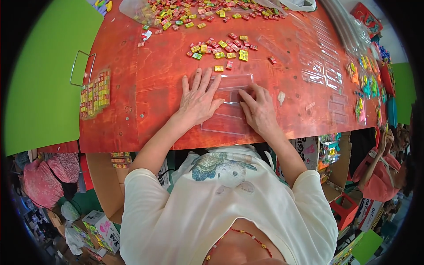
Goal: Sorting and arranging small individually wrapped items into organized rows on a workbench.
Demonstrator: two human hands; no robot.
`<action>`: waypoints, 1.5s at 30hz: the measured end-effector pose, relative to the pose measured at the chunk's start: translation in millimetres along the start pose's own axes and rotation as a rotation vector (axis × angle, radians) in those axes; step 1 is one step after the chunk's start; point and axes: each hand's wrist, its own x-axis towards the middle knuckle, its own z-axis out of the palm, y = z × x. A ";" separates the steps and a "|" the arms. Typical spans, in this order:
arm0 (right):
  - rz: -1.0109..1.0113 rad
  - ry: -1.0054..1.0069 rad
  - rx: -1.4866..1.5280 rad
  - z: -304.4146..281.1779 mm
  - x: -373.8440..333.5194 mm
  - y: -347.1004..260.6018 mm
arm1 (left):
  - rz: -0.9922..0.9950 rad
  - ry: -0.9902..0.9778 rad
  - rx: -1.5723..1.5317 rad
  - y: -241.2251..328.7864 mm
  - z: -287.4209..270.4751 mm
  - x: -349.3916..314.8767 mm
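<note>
A clear plastic tray with raised dividers [227, 121] lies on the red table in front of me. My left hand [198, 99] rests flat over its left side, fingers spread and pointing away, thumb reaching onto the plastic. At the right side of the tray is my right hand [259, 108], its fingers bent and apart, with index finger and thumb touching the plastic. Just beyond the fingertips lie a small yellow box [218, 69] and a small red box [229, 65]. A loose cluster of small red, yellow and green boxes [221, 49] sits farther out.
More small boxes [190, 13] heap along the far edge. On the left, a filled tray [96, 93] stands beside a wire handle and a green board [44, 88]. Empty clear trays [324, 66] lie right. Bagged colourful toys [364, 84] line the right edge. Other people sit at both sides.
</note>
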 end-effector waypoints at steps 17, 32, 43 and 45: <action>-0.044 0.047 -0.086 64.5 144.0 7.6 | -0.271 0.179 -0.039 -79.3 0.5 77.4; -0.208 0.003 -0.006 48.0 122.8 2.3 | -0.154 0.302 -0.033 -92.7 -24.9 21.5; -0.233 -0.034 0.024 52.3 113.9 -11.2 | -0.055 0.397 0.100 -68.9 -12.6 9.6; -0.153 0.025 -0.013 52.3 117.0 -6.5 | -0.087 0.416 0.022 -71.3 -15.0 9.6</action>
